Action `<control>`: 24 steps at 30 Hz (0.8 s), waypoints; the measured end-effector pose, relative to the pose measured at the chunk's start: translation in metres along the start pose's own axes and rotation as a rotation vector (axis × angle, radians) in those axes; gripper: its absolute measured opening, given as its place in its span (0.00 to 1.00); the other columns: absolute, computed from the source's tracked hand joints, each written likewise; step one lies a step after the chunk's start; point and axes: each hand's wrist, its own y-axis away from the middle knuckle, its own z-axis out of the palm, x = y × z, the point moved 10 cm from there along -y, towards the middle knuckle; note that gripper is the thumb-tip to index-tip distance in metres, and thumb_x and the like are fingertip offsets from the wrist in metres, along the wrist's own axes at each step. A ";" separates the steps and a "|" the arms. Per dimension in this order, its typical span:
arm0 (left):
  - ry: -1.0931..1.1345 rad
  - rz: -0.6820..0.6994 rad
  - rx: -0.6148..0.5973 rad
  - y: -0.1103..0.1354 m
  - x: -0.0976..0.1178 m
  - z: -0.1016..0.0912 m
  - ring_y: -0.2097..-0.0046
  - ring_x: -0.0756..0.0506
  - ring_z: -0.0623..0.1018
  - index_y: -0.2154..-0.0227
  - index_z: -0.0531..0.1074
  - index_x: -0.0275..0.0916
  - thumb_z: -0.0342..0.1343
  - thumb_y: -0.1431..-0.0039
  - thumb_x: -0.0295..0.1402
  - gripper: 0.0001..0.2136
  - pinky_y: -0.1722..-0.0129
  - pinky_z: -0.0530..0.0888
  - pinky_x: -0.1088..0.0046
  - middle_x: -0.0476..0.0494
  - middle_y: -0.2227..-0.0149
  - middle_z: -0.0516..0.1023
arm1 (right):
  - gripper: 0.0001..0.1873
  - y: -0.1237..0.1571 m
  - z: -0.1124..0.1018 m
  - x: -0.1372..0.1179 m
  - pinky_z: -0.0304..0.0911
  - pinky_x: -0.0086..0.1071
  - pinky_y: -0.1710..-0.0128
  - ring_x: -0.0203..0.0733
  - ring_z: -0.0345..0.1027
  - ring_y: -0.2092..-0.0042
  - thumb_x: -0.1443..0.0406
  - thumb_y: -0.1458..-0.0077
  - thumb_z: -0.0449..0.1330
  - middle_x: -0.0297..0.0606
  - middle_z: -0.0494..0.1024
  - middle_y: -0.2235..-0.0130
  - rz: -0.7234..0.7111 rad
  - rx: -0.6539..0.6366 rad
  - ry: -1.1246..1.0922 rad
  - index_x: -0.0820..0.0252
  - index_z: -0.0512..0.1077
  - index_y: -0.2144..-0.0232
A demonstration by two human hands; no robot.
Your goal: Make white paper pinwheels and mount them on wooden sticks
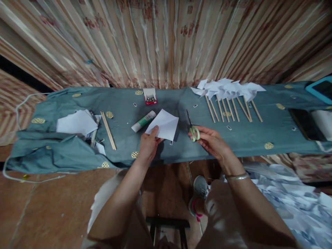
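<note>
My left hand (149, 145) pinches the near corner of a white square sheet of paper (165, 123) between thumb and fingers. To its right, my right hand (209, 139) is closed on the pale green handles of a pair of scissors (194, 132). The dark blades point away from me, apart from the paper. Just left of the sheet lies a white and green glue stick (144, 121). Behind it stands a small red and white open box (150, 97) with little metal pieces inside.
Several paper pinwheels (228, 89) on wooden sticks lie at the back right. At left are stacked paper (76, 123) and loose wooden sticks (108, 130). A dark phone (306, 124) and a blue-edged device (320, 89) lie at far right. Heaped white paper pieces (290, 197) sit below the table's right side.
</note>
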 end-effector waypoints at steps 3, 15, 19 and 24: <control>0.000 0.000 -0.008 0.000 0.001 0.000 0.53 0.40 0.82 0.63 0.75 0.34 0.62 0.45 0.29 0.07 0.48 0.76 0.61 0.40 0.63 0.84 | 0.16 0.004 0.010 0.006 0.73 0.29 0.68 0.39 0.77 0.68 0.61 0.63 0.73 0.37 0.84 0.67 0.034 -0.058 -0.088 0.55 0.80 0.67; -0.039 -0.038 -0.107 0.009 -0.011 0.012 0.60 0.43 0.82 0.65 0.77 0.35 0.69 0.54 0.35 0.13 0.60 0.79 0.69 0.44 0.65 0.83 | 0.18 -0.002 0.035 0.001 0.67 0.22 0.75 0.31 0.71 0.72 0.57 0.64 0.75 0.31 0.80 0.71 -0.130 -0.005 -0.386 0.56 0.77 0.70; -0.102 -0.065 -0.129 0.011 -0.020 0.015 0.63 0.43 0.82 0.68 0.78 0.35 0.71 0.58 0.37 0.15 0.63 0.78 0.69 0.44 0.68 0.83 | 0.22 -0.005 0.036 -0.002 0.61 0.20 0.79 0.26 0.64 0.76 0.62 0.71 0.78 0.25 0.76 0.75 -0.126 0.044 -0.371 0.57 0.77 0.70; -0.113 -0.054 -0.117 0.016 -0.023 0.018 0.64 0.41 0.81 0.68 0.79 0.33 0.74 0.67 0.34 0.20 0.62 0.77 0.66 0.41 0.67 0.83 | 0.25 -0.004 0.038 0.000 0.60 0.22 0.78 0.27 0.63 0.76 0.66 0.76 0.77 0.24 0.76 0.76 -0.111 0.088 -0.338 0.58 0.76 0.70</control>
